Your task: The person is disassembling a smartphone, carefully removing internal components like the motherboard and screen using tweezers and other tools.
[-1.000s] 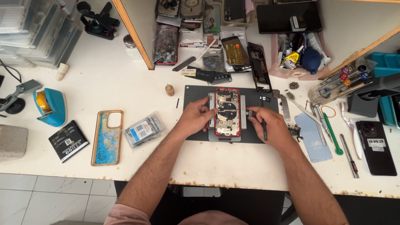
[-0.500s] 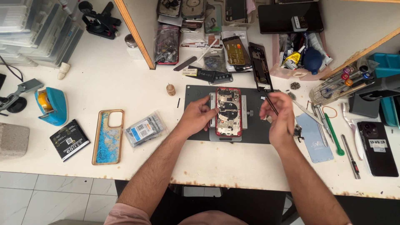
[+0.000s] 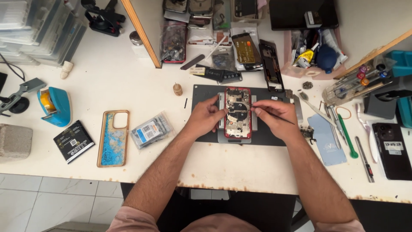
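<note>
Tweezers [image 3: 270,114] pinched in right hand [image 3: 274,118] fingers touch opened phone [image 3: 237,112].

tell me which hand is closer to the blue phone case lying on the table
Left. The left hand rests at the opened red phone, with the blue phone case off to its left; the right hand is on the phone's far side, holding a thin tool.

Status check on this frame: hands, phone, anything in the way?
Left hand steadies opened red phone on dark mat. Right hand holds thin tool, tip over phone's insides. Nothing blocking.
</note>
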